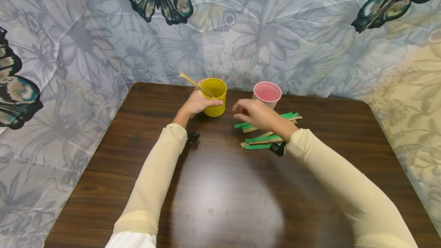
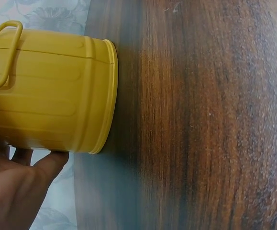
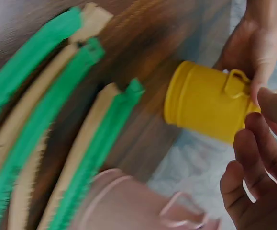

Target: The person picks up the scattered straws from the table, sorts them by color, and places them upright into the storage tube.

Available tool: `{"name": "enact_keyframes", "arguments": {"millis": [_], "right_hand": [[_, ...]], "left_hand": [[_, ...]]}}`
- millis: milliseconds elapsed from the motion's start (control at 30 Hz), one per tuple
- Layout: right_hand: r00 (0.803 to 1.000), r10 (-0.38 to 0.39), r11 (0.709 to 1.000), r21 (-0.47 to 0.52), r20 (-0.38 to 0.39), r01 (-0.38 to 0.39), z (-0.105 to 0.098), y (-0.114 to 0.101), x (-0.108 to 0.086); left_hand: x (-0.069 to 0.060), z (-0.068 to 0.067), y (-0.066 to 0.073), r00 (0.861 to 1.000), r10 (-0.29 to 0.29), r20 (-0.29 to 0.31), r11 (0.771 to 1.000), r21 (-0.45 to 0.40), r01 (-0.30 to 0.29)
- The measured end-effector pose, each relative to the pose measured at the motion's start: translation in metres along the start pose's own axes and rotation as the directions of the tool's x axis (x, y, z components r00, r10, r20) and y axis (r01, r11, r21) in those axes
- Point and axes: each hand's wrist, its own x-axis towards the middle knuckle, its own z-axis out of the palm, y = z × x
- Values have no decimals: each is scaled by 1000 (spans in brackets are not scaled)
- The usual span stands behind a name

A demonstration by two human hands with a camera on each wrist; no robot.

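Note:
My left hand [image 1: 197, 103] holds a small yellow metal bucket [image 1: 218, 107] at the back of the table, thumb across its near side. The left wrist view shows the bucket's base and a wire handle [image 2: 17, 45]. A slim tan stick packet [image 1: 187, 79] leans inside it, its upper end poking out past the rim to the left. To the right, my right hand [image 1: 256, 115] hovers with loosely bent fingers and nothing visible between them. Beneath it lie several green stick packets [image 1: 263, 139] and tan stick packets [image 3: 91, 127], partly hidden by the hand and wrist.
A pink bucket [image 1: 271, 103] stands just behind the right hand near the table's back edge. The dark wooden table [image 1: 220, 190] stretches forward from the packets. Behind it hangs a cloth [image 1: 241, 41] printed with flowers and butterflies.

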Motion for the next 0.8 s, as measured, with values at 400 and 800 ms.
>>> {"name": "enact_keyframes", "arguments": {"millis": [400, 800], "right_hand": [[992, 112, 993, 24, 59, -113, 9, 31, -46], [979, 188, 982, -1, 73, -189, 13, 65, -76]], "left_hand": [[-6, 0, 10, 999, -27, 24, 1000, -15, 28], [-17, 1, 32, 998, -55, 34, 997, -46, 57]]}}
